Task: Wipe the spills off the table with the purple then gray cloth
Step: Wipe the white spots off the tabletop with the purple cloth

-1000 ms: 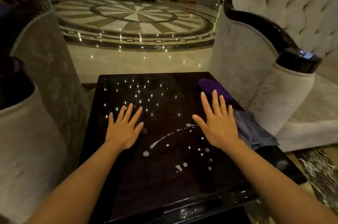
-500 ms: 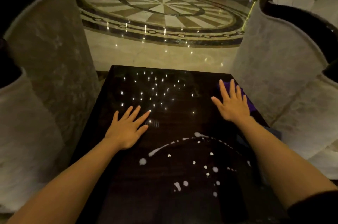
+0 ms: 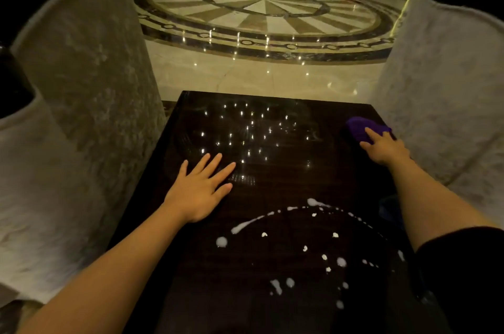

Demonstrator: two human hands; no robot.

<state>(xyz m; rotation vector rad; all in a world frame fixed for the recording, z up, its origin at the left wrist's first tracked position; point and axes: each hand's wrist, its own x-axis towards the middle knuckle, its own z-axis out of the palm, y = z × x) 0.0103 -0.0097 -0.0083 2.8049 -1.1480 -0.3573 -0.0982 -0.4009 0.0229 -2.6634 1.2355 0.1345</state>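
Observation:
White spills (image 3: 241, 227) dot the near half of the dark glossy table (image 3: 286, 178), forming an arc of streaks and drops. The purple cloth (image 3: 357, 126) lies bunched at the table's far right edge. My right hand (image 3: 384, 146) is on its near side, with the fingers curling into the fabric. My left hand (image 3: 201, 191) lies flat on the table left of centre, fingers spread, holding nothing. Only a dark bluish bit of the gray cloth (image 3: 388, 209) shows at the right edge, mostly hidden by my right forearm.
Pale upholstered armchairs stand close on both sides, the left armchair (image 3: 81, 115) and the right armchair (image 3: 441, 104). Beyond the table's far edge lies a polished marble floor (image 3: 261, 6) with a round inlaid pattern.
My right hand moved from beside the spills to the far right and closed onto the purple cloth. My left hand stayed flat on the table. The view shifted right and tilted down.

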